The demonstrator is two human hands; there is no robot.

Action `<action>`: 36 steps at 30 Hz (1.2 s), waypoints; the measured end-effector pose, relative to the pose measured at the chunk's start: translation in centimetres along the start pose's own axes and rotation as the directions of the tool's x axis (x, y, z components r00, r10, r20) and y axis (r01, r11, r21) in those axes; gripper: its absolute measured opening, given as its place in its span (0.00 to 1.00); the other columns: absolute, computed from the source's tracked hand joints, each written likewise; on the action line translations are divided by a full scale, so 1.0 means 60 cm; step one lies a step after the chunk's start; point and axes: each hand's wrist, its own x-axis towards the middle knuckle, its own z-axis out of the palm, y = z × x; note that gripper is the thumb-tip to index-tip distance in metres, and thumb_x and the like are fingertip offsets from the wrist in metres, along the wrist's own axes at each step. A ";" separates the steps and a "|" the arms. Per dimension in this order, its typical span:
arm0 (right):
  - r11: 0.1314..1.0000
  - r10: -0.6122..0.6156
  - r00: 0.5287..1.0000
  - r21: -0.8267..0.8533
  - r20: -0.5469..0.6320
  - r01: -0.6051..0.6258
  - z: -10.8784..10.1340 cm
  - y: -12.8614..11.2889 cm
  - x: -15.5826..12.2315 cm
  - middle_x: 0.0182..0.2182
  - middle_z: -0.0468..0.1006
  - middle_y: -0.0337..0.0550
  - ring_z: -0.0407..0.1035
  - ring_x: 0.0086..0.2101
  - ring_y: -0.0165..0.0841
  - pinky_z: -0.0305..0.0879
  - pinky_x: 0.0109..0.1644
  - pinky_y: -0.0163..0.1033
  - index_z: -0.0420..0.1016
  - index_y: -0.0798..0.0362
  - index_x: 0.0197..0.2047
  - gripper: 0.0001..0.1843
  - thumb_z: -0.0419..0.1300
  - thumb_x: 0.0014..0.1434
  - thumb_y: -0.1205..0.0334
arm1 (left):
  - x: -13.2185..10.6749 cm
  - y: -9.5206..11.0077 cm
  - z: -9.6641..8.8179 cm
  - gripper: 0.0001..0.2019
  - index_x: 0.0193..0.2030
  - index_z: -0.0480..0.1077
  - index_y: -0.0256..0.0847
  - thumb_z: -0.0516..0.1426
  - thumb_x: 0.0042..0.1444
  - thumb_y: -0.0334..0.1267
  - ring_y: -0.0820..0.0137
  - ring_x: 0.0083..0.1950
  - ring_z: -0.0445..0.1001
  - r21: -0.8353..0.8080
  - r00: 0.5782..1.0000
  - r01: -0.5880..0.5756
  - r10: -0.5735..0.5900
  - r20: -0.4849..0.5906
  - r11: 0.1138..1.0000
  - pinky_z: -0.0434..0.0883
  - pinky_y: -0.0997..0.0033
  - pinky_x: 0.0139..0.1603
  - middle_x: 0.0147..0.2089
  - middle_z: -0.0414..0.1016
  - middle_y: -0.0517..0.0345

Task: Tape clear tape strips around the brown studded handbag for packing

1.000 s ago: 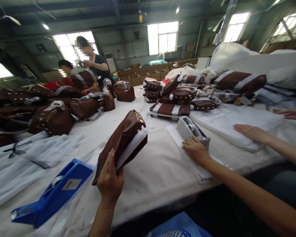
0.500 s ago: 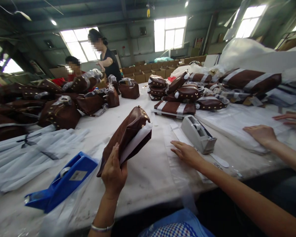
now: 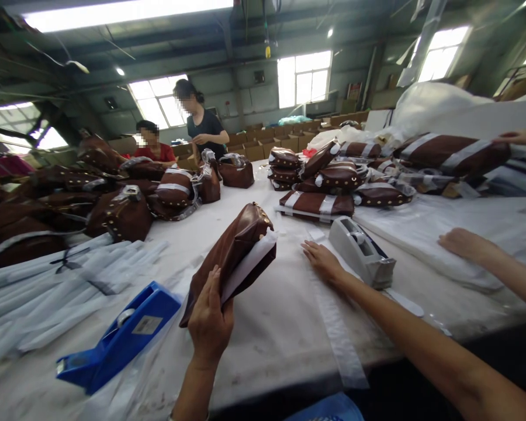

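Note:
In the head view my left hand (image 3: 211,318) is closed round the lower side of a brown leather bag (image 3: 230,251) with gold studs. The bag is tilted up off the table, and white sheet material shows along its open side. My right hand (image 3: 322,260) reaches forward with fingers stretched out and lying low. Beneath it runs a clear plastic strip (image 3: 339,339) that hangs over the table's front edge. Just right of that hand stands a grey tape dispenser (image 3: 362,254).
A blue tape dispenser (image 3: 123,336) lies at left, near rolled white sheets (image 3: 70,292). Brown bags are heaped at left (image 3: 118,213) and stacked at centre back (image 3: 319,202). At right, a co-worker's hand (image 3: 467,244) rests on plastic sheets (image 3: 403,234). Two people are across the table.
The view has tilted up and shifted a little. My left hand keeps its hold on the bag. At right, one co-worker's hand has curled, and another hand now touches the far bag.

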 end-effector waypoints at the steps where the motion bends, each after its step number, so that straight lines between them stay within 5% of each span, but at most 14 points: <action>1: 1.000 -0.002 1.000 0.011 -0.020 0.003 -0.006 -0.008 0.003 0.64 0.66 0.60 0.61 0.63 0.48 0.58 0.66 0.56 0.69 0.62 0.63 0.24 0.44 0.72 0.61 | -0.001 -0.001 0.001 0.39 0.75 0.45 0.46 0.58 0.61 0.32 0.59 0.64 0.71 0.000 1.000 0.009 -0.009 0.002 1.000 0.71 0.61 0.63 0.68 0.67 0.51; 5: 0.990 -0.117 0.993 0.079 0.002 0.116 -0.013 -0.080 -0.022 0.63 0.68 0.51 0.60 0.64 0.43 0.54 0.68 0.55 0.69 0.54 0.64 0.23 0.43 0.73 0.59 | 0.001 -0.004 0.003 0.39 0.75 0.44 0.46 0.59 0.61 0.33 0.59 0.65 0.71 0.004 1.000 0.027 -0.027 -0.004 1.000 0.71 0.61 0.63 0.69 0.66 0.50; 8: 0.961 -0.247 0.963 0.152 0.105 0.230 -0.001 -0.144 -0.060 0.55 0.77 0.44 0.69 0.57 0.38 0.60 0.65 0.47 0.76 0.48 0.56 0.19 0.46 0.73 0.58 | 0.008 -0.004 0.000 0.40 0.75 0.44 0.45 0.59 0.61 0.32 0.59 0.65 0.71 0.005 1.000 0.021 -0.021 -0.003 1.000 0.70 0.62 0.63 0.69 0.66 0.50; 12: 0.951 -0.280 0.944 0.186 0.176 0.247 0.021 -0.187 -0.082 0.52 0.79 0.49 0.73 0.52 0.40 0.66 0.59 0.44 0.78 0.51 0.53 0.18 0.50 0.71 0.53 | 0.015 -0.003 -0.004 0.40 0.75 0.44 0.44 0.58 0.61 0.31 0.60 0.65 0.71 0.006 1.000 -0.002 0.002 0.002 1.000 0.70 0.63 0.63 0.68 0.67 0.49; 19: 0.964 -0.250 0.941 0.151 0.226 0.220 0.055 -0.188 0.005 0.66 0.63 0.58 0.55 0.66 0.53 0.52 0.67 0.62 0.69 0.54 0.63 0.24 0.56 0.68 0.54 | 0.018 0.002 -0.003 0.38 0.75 0.46 0.42 0.57 0.61 0.31 0.59 0.65 0.71 0.005 1.000 -0.001 0.000 0.015 1.000 0.71 0.62 0.63 0.67 0.68 0.46; 23: 0.963 -0.230 0.939 0.202 0.257 0.181 0.033 -0.188 0.046 0.62 0.69 0.53 0.60 0.63 0.47 0.57 0.66 0.56 0.71 0.52 0.61 0.21 0.48 0.71 0.56 | 0.024 0.005 -0.003 0.38 0.75 0.46 0.43 0.58 0.61 0.31 0.59 0.64 0.71 -0.003 1.000 -0.004 0.004 0.028 1.000 0.70 0.61 0.63 0.67 0.68 0.47; 26: 0.962 -0.187 0.938 0.247 0.292 0.115 -0.009 -0.160 0.015 0.54 0.78 0.47 0.72 0.54 0.42 0.67 0.58 0.45 0.76 0.47 0.57 0.26 0.40 0.74 0.50 | 0.024 0.003 -0.004 0.39 0.75 0.45 0.44 0.58 0.60 0.31 0.59 0.65 0.70 -0.022 0.999 0.005 -0.004 0.043 1.000 0.70 0.61 0.64 0.68 0.67 0.47; 29: 0.976 -0.140 0.938 0.202 0.318 0.077 -0.051 -0.120 -0.055 0.48 0.81 0.49 0.74 0.48 0.47 0.70 0.52 0.46 0.79 0.48 0.53 0.25 0.53 0.66 0.40 | 0.022 0.002 -0.005 0.39 0.75 0.45 0.45 0.58 0.61 0.32 0.58 0.66 0.69 -0.038 0.999 0.016 -0.014 0.041 0.999 0.69 0.61 0.65 0.69 0.66 0.48; 32: 0.975 -0.171 0.941 0.191 0.292 0.118 -0.070 -0.101 -0.107 0.47 0.80 0.51 0.73 0.49 0.49 0.69 0.55 0.49 0.80 0.50 0.44 0.17 0.66 0.56 0.49 | 0.022 0.004 -0.006 0.38 0.75 0.46 0.44 0.57 0.61 0.31 0.59 0.66 0.70 -0.044 1.000 0.012 -0.010 0.027 0.999 0.69 0.61 0.65 0.69 0.67 0.48; 34: 0.968 -0.183 0.951 0.215 0.248 0.130 -0.076 -0.107 -0.112 0.46 0.80 0.51 0.73 0.49 0.46 0.68 0.56 0.49 0.79 0.51 0.39 0.09 0.62 0.60 0.55 | 0.024 0.005 -0.005 0.38 0.75 0.46 0.44 0.57 0.61 0.31 0.59 0.66 0.70 -0.043 1.000 0.008 -0.007 0.028 0.999 0.69 0.61 0.65 0.68 0.67 0.49; 36: 0.929 -0.089 0.972 0.371 0.219 0.001 -0.082 -0.127 -0.097 0.42 0.80 0.51 0.75 0.44 0.43 0.72 0.52 0.48 0.76 0.53 0.37 0.13 0.56 0.66 0.54 | 0.025 0.005 -0.004 0.38 0.75 0.46 0.44 0.57 0.60 0.31 0.59 0.65 0.70 -0.040 0.999 0.002 -0.001 0.035 0.999 0.69 0.61 0.65 0.68 0.67 0.49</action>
